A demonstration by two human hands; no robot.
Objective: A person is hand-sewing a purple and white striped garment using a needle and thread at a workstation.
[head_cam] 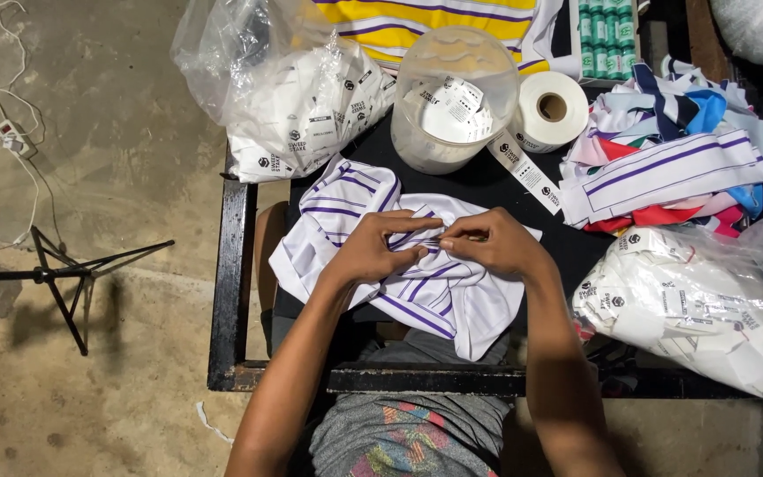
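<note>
Head view: a white garment with purple stripes [381, 265] is bunched up on the black table [227, 291], pinched at its middle by the left hand [373, 252] and right hand [492, 243], fingertips of both clamped together on the cloth. Just behind it, a clear plastic tub [457, 97] and a label roll [551, 110] are seen, with bags of tags [298, 97] and a pile of striped collars [664, 159] off to the sides.

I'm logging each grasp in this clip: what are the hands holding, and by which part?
Both the left hand and the right hand pinch the white garment with purple stripes at a bunched fold near its middle, fingertips meeting. What lies inside the fold cannot be told.
</note>
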